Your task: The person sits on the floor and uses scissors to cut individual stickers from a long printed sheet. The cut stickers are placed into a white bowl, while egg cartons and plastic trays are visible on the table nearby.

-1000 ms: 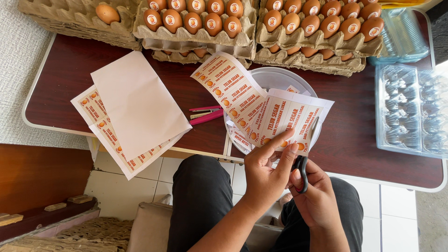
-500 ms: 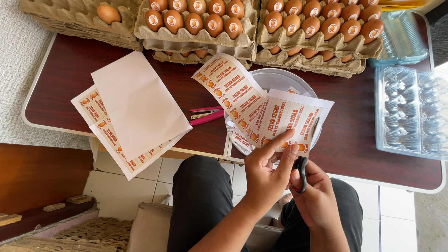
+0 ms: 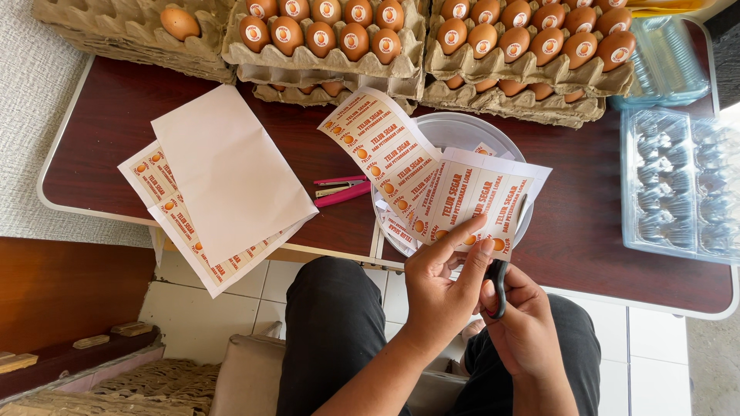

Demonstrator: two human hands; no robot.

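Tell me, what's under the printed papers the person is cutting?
Under the printed label sheets sits a round pale bowl on the dark table. Only its rim and part of its inside show; whatever lies in the bowl beneath the sheets is covered.

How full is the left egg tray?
Nearly empty: the left tray shows a single brown egg; every other visible cup is bare, though its top edge is cropped.
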